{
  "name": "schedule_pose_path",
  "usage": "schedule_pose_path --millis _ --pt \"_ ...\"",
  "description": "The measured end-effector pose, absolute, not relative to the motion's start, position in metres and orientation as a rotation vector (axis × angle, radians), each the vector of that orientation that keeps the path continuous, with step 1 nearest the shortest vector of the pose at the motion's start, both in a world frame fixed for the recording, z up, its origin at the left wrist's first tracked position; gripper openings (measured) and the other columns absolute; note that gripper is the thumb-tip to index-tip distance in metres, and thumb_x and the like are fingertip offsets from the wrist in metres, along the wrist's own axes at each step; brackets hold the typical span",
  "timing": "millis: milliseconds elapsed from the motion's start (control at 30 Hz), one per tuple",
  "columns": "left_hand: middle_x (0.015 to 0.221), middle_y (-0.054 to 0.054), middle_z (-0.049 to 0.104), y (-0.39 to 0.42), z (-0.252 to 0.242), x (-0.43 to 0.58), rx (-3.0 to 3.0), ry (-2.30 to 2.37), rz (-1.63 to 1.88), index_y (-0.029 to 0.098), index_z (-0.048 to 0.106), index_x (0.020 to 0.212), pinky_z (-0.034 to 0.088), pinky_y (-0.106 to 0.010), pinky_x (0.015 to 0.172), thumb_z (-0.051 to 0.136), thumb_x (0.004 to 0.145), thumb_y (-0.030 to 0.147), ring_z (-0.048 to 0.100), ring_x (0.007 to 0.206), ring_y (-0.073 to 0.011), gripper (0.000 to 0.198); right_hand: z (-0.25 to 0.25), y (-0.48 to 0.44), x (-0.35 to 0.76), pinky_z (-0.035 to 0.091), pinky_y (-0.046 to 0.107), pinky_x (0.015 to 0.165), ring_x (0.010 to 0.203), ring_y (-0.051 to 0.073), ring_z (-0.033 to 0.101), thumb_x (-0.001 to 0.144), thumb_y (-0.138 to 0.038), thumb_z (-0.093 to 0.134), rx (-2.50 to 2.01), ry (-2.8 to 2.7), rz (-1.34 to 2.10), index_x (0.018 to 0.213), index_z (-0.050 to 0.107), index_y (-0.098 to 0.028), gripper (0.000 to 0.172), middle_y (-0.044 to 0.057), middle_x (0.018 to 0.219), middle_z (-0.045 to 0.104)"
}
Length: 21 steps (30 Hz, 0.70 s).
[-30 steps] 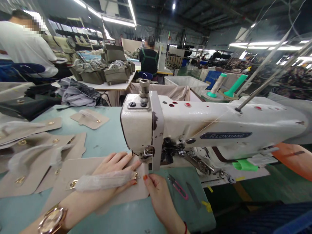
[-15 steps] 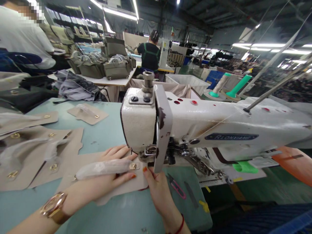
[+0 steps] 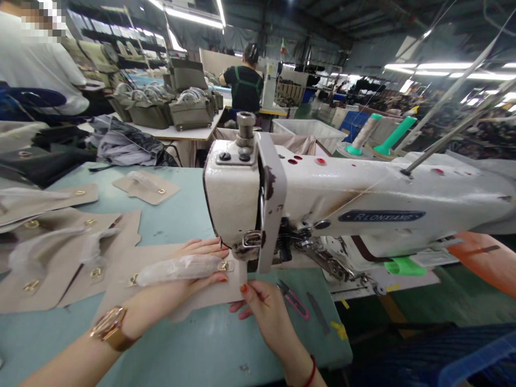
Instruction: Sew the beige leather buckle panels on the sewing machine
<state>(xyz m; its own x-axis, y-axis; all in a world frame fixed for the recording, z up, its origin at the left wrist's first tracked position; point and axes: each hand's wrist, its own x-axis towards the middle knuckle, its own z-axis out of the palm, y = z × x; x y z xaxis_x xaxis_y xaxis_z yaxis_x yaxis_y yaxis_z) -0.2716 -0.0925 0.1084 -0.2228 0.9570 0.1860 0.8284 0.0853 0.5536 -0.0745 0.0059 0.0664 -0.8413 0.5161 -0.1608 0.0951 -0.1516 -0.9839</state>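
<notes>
A beige bag panel lies on the table, its right edge under the head of the white sewing machine. Fixed to the panel by gold-coloured fittings is a handle in clear wrapping. My left hand rests flat on the panel with fingers stretched out, the handle crossing over it. At the panel's right edge, just below the presser area, my right hand pinches a narrow pale strip between thumb and fingers. The needle is hidden behind the machine's guard.
Pink thread snips and a grey blade lie right of my right hand. More beige panels with wrapped handles cover the table's left side. Thread cones stand behind the machine. Two people sit farther back, near grey bags.
My left hand has slid a little right and away from me, with the panel and handle shifting slightly. My right fingers now show below the panel's edge, and the pale strip has come into view.
</notes>
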Motion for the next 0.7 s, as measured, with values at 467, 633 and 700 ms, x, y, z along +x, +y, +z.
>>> schedule_pose_path --millis 467,633,700 --pt "0.122 -0.007 0.064 -0.0930 0.1163 -0.2689 1.768 2.217 0.654 0.024 0.066 0.113 0.042 -0.043 0.102 0.058 0.085 0.044 0.055 0.114 -0.0294 0.034 0.0619 0.0024 -0.0788 0.050 0.018 0.049 0.062 0.015 0.067 0.086 -0.060 0.051 -0.733 -1.746 2.080 0.084 0.067 -0.009 0.054 0.012 0.076 0.069" --pt "0.119 -0.006 0.066 -0.0931 0.1183 -0.2663 1.725 2.192 0.788 0.026 0.066 0.113 0.046 -0.038 0.097 0.059 0.084 0.044 0.057 0.111 -0.0269 0.034 0.0654 0.0024 -0.0804 0.050 0.017 0.049 0.060 0.014 0.066 0.087 -0.059 0.050 -0.729 -1.756 2.045 0.081 0.067 -0.009 0.053 0.011 0.073 0.068" --pt "0.113 -0.005 0.068 -0.0925 0.1205 -0.2654 1.725 2.173 0.850 0.025 0.068 0.109 0.048 -0.036 0.094 0.060 0.084 0.044 0.059 0.107 -0.0258 0.033 0.0656 0.0016 -0.0806 0.050 0.017 0.049 0.059 0.014 0.066 0.087 -0.059 0.049 -0.724 -1.758 2.043 0.080 0.067 -0.009 0.053 0.011 0.073 0.068"
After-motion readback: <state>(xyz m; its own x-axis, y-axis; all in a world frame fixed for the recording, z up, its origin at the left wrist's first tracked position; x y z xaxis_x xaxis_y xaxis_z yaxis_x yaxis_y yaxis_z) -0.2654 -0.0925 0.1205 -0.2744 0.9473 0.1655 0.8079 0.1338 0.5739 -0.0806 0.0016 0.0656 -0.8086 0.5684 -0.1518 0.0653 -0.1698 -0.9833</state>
